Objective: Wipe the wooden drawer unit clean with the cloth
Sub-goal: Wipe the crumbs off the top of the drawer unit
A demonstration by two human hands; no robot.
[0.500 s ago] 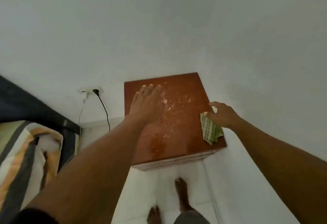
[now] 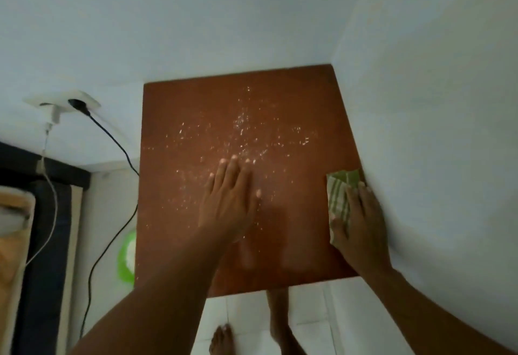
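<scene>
The cloth (image 2: 340, 200) was pressed flat, half hidden, under the right hand (image 2: 361, 222), while the left hand (image 2: 228, 200), fingers straight and together, was blurred over the speckled drawer unit (image 2: 196, 116).

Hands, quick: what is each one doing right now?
Left hand: open, flat over the dusty top, holding nothing.
Right hand: pressing the cloth down.

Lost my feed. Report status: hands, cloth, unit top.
Left hand flat and open on the unit top, no cloth. Right hand pressing the cloth at the right edge by the wall. Crumbs across the middle, unwiped. Nothing in the way.
</scene>
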